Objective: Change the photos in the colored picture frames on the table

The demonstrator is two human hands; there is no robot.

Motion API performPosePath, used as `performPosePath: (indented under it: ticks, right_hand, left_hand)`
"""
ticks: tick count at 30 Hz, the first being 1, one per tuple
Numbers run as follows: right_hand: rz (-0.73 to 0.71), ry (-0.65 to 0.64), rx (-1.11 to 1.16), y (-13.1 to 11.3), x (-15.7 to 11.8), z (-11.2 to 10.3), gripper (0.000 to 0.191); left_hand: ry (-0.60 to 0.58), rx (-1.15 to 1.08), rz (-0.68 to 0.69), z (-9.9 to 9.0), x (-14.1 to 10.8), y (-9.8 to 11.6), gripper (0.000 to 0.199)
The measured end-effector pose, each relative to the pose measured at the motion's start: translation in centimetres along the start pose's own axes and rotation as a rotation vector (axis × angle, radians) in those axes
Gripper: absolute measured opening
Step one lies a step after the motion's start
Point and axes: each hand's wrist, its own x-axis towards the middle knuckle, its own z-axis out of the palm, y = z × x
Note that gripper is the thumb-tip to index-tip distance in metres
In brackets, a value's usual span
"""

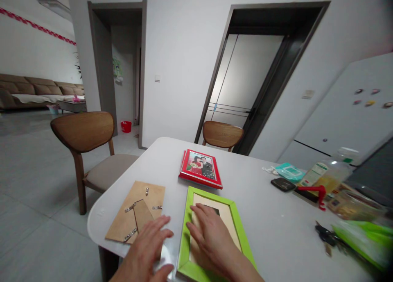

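A lime-green picture frame (242,237) lies on the white table, with a cream mat (227,204) inside it and part of a dark picture showing at the middle. My right hand (211,233) rests over the mat, fingers stretched out and holding nothing. My left hand (150,249) is open, fingers apart, over the lower right part of a brown backing board (135,192). That board has several metal clips and a stand leg (143,214); whether my fingers touch it I cannot tell. Beyond the green frame lies a red picture frame (201,181) with a picture of a couple, apparently stacked on another.
On the table's (276,233) right side are a teal wipes pack (290,172), a black object (282,184), a large plastic bottle (333,171), a red-handled tool (321,196), keys (325,235) and a green bag (362,239). Wooden chairs stand at left (84,130) and far side (222,134).
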Motion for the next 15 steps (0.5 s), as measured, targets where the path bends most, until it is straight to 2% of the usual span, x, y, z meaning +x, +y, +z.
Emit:
performPosePath:
  ticks: [2,5,9,12,15]
  right_hand:
    - [-0.116,-0.012,0.119,-2.8,-0.2,0.6,0.041]
    - [-0.179,-0.029,0.202,-6.5,0.2,2.6,0.046]
    - [-0.154,-0.030,0.277,-9.0,1.5,4.9,0.046]
    - [-0.147,-0.039,0.401,-9.1,1.6,4.5,0.049]
    - [-0.140,-0.011,0.477,-7.8,0.4,2.0,0.048]
  left_hand:
    - [0.029,0.121,-0.142,-2.0,-1.9,-2.3,0.050]
    - [-0.006,0.256,-0.186,-3.9,-4.6,-6.0,0.060]
    - [-0.037,0.249,-0.198,-4.7,-6.6,-9.3,0.047]
    - [-0.044,0.181,-0.146,-5.2,-6.3,-9.3,0.041]
    - [-0.002,0.147,-0.082,-5.7,-4.5,-6.9,0.037]
